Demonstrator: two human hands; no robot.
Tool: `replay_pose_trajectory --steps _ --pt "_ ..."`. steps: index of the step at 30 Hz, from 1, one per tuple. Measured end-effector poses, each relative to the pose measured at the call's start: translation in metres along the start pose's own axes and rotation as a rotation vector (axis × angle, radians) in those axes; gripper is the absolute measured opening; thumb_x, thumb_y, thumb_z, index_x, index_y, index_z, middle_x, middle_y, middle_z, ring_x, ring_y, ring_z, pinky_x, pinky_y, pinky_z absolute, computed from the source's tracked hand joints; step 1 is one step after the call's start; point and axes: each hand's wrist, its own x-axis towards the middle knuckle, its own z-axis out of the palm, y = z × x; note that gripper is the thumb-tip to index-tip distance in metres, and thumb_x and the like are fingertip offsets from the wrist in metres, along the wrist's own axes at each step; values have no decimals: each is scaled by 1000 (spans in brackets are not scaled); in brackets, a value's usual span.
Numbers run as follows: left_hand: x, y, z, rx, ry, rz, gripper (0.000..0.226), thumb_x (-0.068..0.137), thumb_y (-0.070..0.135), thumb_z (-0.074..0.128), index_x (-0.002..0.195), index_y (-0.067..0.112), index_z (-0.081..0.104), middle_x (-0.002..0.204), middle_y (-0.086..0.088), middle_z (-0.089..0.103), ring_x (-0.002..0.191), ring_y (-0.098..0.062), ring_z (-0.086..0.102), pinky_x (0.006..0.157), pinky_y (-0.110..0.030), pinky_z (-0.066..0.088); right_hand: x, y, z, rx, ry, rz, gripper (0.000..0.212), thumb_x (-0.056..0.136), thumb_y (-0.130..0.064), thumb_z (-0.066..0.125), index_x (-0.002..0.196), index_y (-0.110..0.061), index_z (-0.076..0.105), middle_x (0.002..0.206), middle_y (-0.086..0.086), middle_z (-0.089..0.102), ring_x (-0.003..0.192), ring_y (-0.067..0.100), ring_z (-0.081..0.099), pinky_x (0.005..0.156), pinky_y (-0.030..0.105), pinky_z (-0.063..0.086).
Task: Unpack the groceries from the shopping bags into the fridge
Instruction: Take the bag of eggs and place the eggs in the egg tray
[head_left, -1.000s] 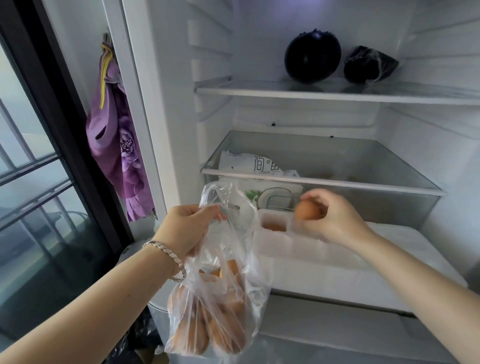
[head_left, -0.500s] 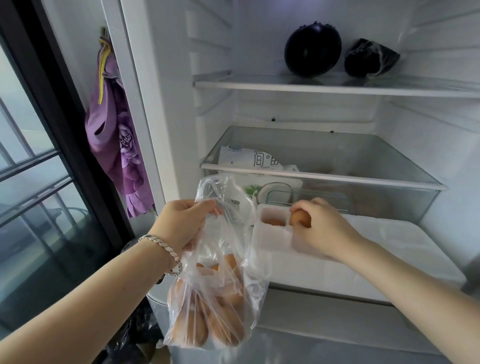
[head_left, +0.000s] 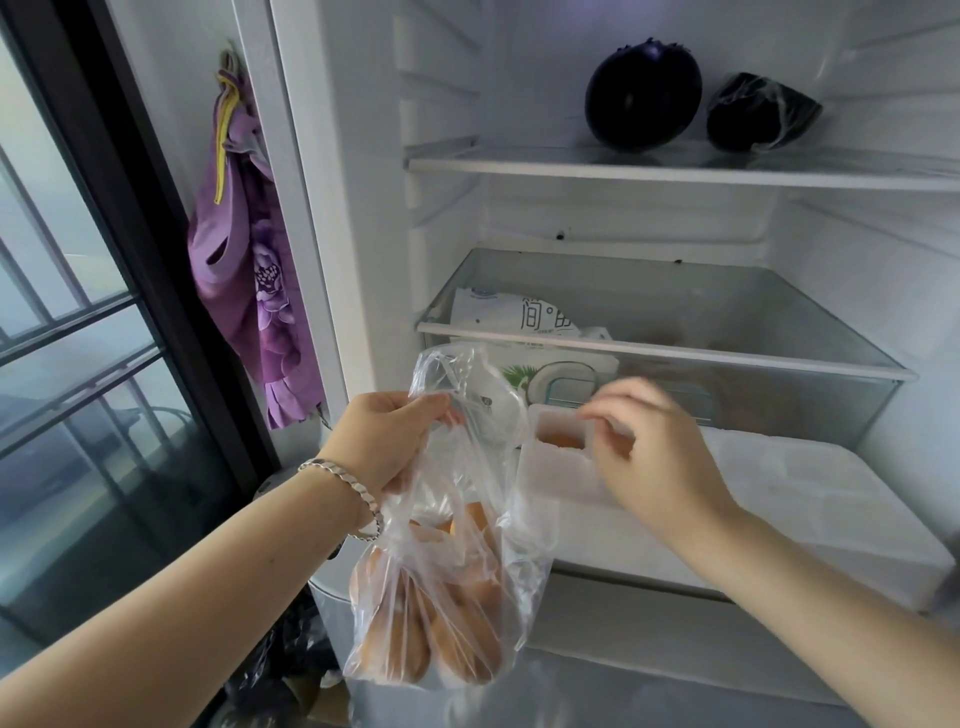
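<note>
Head view: left hand (head_left: 384, 441) pinches the bag (head_left: 467, 519) at its mouth, eggs (head_left: 457, 639) hanging straight below; right hand (head_left: 660, 457), loose-fingered and holding nothing, hovers over the tray (head_left: 550, 470), just right of the bag's mouth; the tray rests on the drawer lid (head_left: 779, 499), one egg (head_left: 563, 440) seated.

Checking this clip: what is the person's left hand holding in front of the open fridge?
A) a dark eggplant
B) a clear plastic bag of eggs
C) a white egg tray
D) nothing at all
B: the left hand grips the top of a clear plastic bag, with brown eggs hanging in its bottom.
</note>
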Motion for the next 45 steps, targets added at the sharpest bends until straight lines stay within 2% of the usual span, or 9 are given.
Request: replay_pose_trajectory --steps 3,8,20,25,29,33,37,40,45 --pt "1 0 2 -2 21 6 33 91 23 58 60 15 68 42 3 27 26 -8 19 32 -10 19 -7 -44 -4 157 -219 -358 25 83 -6 50 89 -13 74 92 -4 67 84 7 61 75 23 50" --pt "-1 0 5 36 29 19 28 88 24 59 64 14 69 38 6 31 27 -9 22 32 -12 20 -1 -70 32 -143 -824 -389 29 85 1 54 112 -4 61 102 6 58 90 23 58 78 28 48" --pt "-7 0 7 41 34 32 26 88 23 60 66 12 68 42 1 30 30 -10 21 34 -11 19 10 -102 75 -934 -1247 -590 48 98 -32 45 139 -9 37 139 9 42 124 27 46 97 35 41" --pt "-4 -1 8 21 52 31 29 90 25 58 67 13 69 40 4 31 29 -9 22 32 -12 21 11 -88 68 -708 -1116 -527 30 99 -5 38 126 2 47 130 18 51 121 30 49 90 24 43" --pt "-4 -3 11 4 86 48 30 89 27 60 64 14 69 38 4 32 27 -10 24 32 -12 23 7 -82 53 -574 -932 -660 29 97 2 34 121 2 49 121 20 50 112 31 52 93 32 40" --pt "-1 -5 11 -15 132 38 27 87 25 61 63 13 67 37 6 30 28 -9 24 32 -13 22 -2 -60 43 -305 -633 -592 21 76 3 64 97 0 63 88 17 59 73 31 61 54 31 49" --pt "2 -5 12 -57 129 41 26 87 24 62 65 11 66 38 6 29 29 -9 22 32 -12 20 -2 -45 3 164 -408 -119 11 95 -22 51 100 -17 61 88 2 62 74 17 61 67 32 52" --pt "1 -5 16 -33 122 50 24 85 23 62 65 11 67 37 5 29 27 -9 21 32 -12 21 16 -22 -29 476 -219 342 25 98 -31 44 78 -25 58 82 -1 62 66 19 63 47 27 52" --pt "1 -6 19 -16 103 59 18 82 21 65 71 8 68 44 -2 30 29 -12 22 35 -13 20 20 24 -55 564 -94 745 23 96 -24 47 77 -13 55 77 11 59 62 26 59 56 28 49"
